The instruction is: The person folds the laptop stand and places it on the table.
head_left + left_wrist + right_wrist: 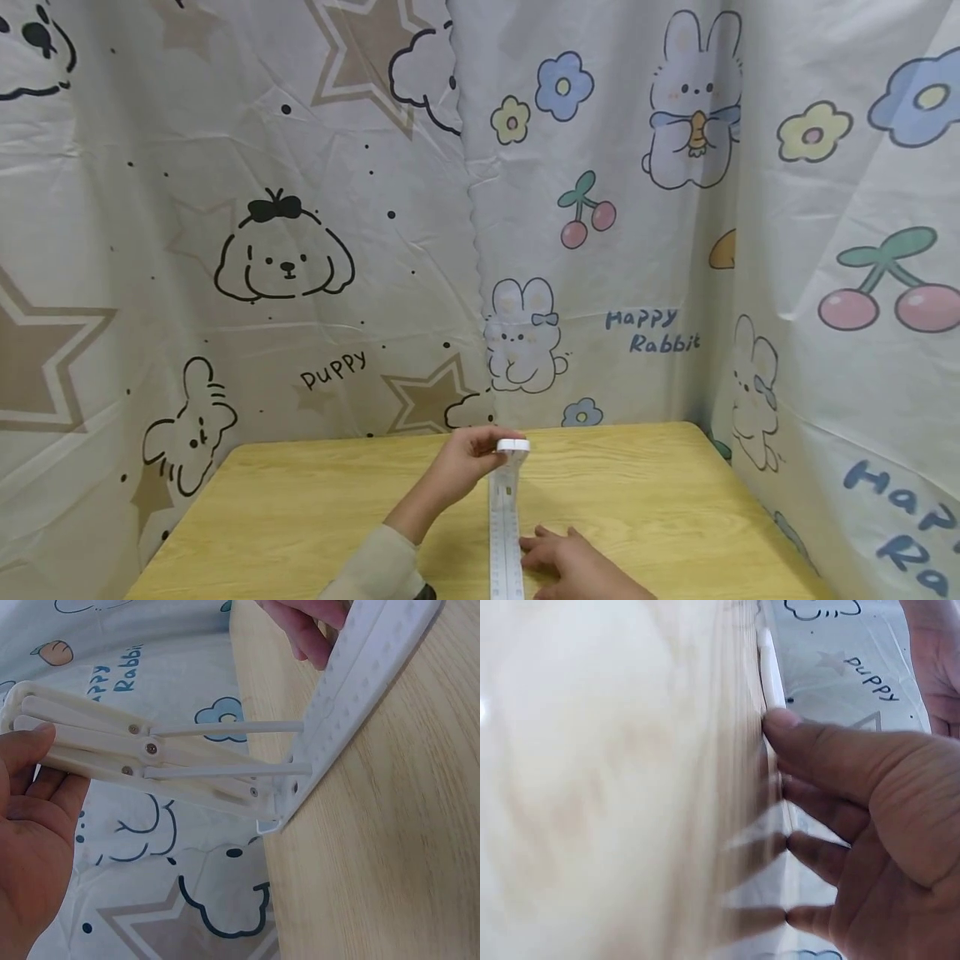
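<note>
A white plastic folding stand [505, 542] has its long base lying on the table and a hinged upright part raised at the far end. My left hand [457, 468] grips the top of that upright, with the thumb across it in the left wrist view. Two thin struts [225, 728] run from the upright [79, 714] to the perforated base [371, 682]. Beside the base, on its right, is my right hand [573, 568]. Its thumb touches a white edge [774, 675] in the right wrist view, and its other fingertips rest on the tabletop.
The stand is on a light wood-grain table [660, 492]. Printed curtains [420, 250] with puppies, rabbits, flowers and stars hang behind the table and along its sides.
</note>
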Demonstrator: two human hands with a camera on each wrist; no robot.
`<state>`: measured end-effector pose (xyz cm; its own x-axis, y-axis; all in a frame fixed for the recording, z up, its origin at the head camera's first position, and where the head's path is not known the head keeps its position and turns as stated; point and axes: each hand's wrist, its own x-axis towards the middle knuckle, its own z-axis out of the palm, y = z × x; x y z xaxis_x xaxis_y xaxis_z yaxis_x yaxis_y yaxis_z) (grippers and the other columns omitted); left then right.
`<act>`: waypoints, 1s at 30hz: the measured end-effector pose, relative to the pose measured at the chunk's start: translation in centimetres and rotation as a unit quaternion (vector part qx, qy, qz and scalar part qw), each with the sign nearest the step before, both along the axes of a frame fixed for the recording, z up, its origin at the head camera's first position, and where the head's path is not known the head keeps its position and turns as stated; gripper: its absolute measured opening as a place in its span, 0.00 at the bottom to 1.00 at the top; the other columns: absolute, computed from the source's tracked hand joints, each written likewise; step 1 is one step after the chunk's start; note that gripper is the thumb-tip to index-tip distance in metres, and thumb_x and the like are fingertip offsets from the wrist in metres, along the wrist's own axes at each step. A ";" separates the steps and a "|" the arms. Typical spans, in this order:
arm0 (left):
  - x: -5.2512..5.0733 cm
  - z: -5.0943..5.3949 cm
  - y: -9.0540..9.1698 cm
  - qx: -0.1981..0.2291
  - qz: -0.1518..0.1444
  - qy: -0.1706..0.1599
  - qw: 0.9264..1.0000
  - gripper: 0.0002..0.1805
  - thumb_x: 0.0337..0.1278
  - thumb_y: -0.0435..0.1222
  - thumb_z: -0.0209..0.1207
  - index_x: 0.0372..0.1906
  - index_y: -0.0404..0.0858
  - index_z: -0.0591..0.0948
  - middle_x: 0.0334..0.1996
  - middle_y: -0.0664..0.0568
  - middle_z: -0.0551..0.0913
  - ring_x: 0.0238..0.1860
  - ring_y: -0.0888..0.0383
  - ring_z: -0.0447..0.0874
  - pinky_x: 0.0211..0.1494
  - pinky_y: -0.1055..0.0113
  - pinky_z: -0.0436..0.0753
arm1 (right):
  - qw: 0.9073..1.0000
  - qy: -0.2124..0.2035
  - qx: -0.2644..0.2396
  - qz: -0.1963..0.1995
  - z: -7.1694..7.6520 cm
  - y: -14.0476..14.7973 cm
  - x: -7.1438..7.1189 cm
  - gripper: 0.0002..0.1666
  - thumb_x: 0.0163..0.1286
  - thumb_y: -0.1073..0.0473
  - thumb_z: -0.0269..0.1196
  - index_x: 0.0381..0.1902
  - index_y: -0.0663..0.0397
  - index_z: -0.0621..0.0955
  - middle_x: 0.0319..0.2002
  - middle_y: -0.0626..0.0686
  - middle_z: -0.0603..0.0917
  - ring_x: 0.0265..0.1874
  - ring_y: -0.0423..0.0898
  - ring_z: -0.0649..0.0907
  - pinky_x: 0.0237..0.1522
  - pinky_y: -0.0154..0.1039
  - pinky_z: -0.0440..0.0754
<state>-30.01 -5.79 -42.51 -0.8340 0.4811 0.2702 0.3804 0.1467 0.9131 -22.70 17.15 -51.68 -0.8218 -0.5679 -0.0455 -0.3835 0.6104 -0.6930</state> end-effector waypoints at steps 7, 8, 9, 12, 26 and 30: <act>-0.1 -0.1 -0.5 0.003 -0.002 0.000 1.000 0.18 0.68 0.26 0.60 0.54 0.50 0.87 0.54 0.54 0.88 0.54 0.56 0.86 0.55 0.64 0.85 | 1.000 -0.017 0.003 -0.020 1.4 0.7 -0.9 0.24 0.59 0.56 0.76 0.55 0.41 0.87 0.66 0.45 0.81 0.69 0.58 0.76 0.69 0.68 0.68; -0.1 -0.2 -0.5 0.004 -0.001 0.001 1.000 0.18 0.68 0.26 0.61 0.54 0.49 0.87 0.54 0.54 0.88 0.54 0.56 0.86 0.55 0.64 0.86 | 1.000 -0.005 -0.003 -0.026 1.5 0.8 -1.2 0.24 0.59 0.56 0.76 0.55 0.43 0.87 0.66 0.48 0.81 0.68 0.59 0.77 0.68 0.67 0.71; -0.2 -0.3 -0.7 0.003 0.002 0.002 1.000 0.18 0.68 0.26 0.61 0.54 0.50 0.87 0.53 0.54 0.88 0.54 0.56 0.86 0.56 0.63 0.86 | 0.999 0.012 -0.010 -0.031 1.7 0.9 -1.7 0.23 0.59 0.57 0.75 0.54 0.46 0.87 0.66 0.51 0.81 0.67 0.60 0.77 0.66 0.66 0.73; -0.2 -0.5 -1.0 0.000 0.010 -0.002 1.000 0.18 0.67 0.27 0.62 0.54 0.50 0.87 0.54 0.56 0.87 0.56 0.56 0.85 0.58 0.62 0.85 | 0.996 0.062 -0.036 -0.054 2.0 1.0 -3.1 0.22 0.61 0.57 0.75 0.53 0.53 0.86 0.65 0.57 0.81 0.66 0.65 0.77 0.66 0.67 0.72; -0.8 -5.3 -2.5 -0.147 0.131 -0.012 0.980 0.14 0.55 0.30 0.72 0.46 0.33 0.85 0.56 0.41 0.85 0.64 0.36 0.78 0.67 0.40 0.76 | 0.985 0.092 -0.076 -0.125 0.2 -0.9 -7.9 0.17 0.60 0.58 0.76 0.47 0.49 0.87 0.71 0.60 0.75 0.71 0.66 0.70 0.73 0.67 0.63; -0.8 -6.4 -1.6 -0.193 0.115 0.002 0.974 0.10 0.52 0.29 0.73 0.41 0.34 0.86 0.59 0.38 0.83 0.65 0.34 0.76 0.69 0.37 0.73 | 0.987 0.079 -0.081 -0.115 -0.4 -1.4 -8.3 0.14 0.59 0.61 0.76 0.44 0.51 0.87 0.72 0.59 0.73 0.72 0.66 0.69 0.73 0.66 0.63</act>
<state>-30.82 -7.38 -48.88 -0.9308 0.3488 0.1090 0.3005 0.5610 0.7713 -30.98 15.77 -52.06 -0.9197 -0.3544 0.1690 -0.3581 0.5805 -0.7312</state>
